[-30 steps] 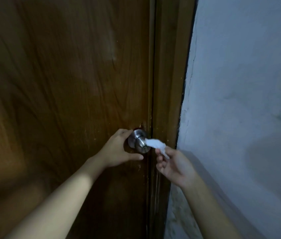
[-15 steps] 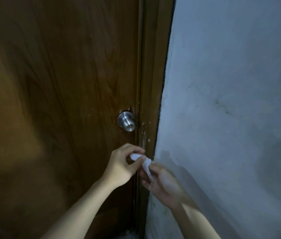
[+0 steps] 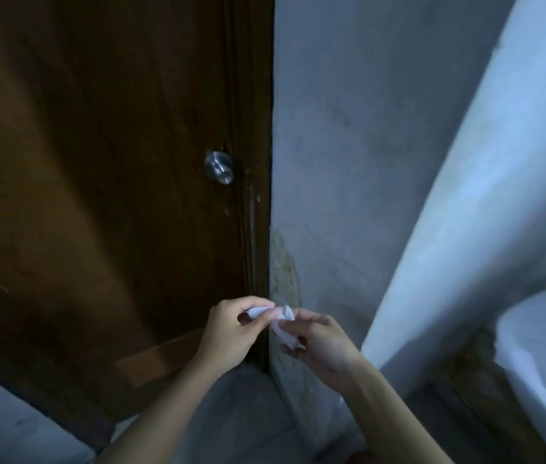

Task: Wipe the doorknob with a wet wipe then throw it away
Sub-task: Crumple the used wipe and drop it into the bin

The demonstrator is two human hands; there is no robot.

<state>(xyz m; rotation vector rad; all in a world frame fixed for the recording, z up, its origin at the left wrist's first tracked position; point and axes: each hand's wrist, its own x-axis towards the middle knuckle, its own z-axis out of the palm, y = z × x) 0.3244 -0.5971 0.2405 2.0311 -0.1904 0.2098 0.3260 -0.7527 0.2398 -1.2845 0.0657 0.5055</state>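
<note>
A round silver doorknob (image 3: 218,167) sits on the brown wooden door (image 3: 97,182), near its right edge. Nothing touches the knob. Well below it, a crumpled white wet wipe (image 3: 280,320) is pinched between both hands. My left hand (image 3: 231,329) grips the wipe's left end with thumb and fingers. My right hand (image 3: 320,344) holds its right and lower part. The hands meet in front of the door frame's lower edge.
A pale blue-grey wall (image 3: 348,162) stands right of the door frame, with a stained patch (image 3: 285,272) low down. A white rounded fixture (image 3: 539,356) is at the right edge. Grey floor (image 3: 231,413) lies below the hands.
Both hands have left the doorknob and dropped well below it, now holding the wipe together. The view has pulled back and tilted down, showing the floor and the fixture at right.
</note>
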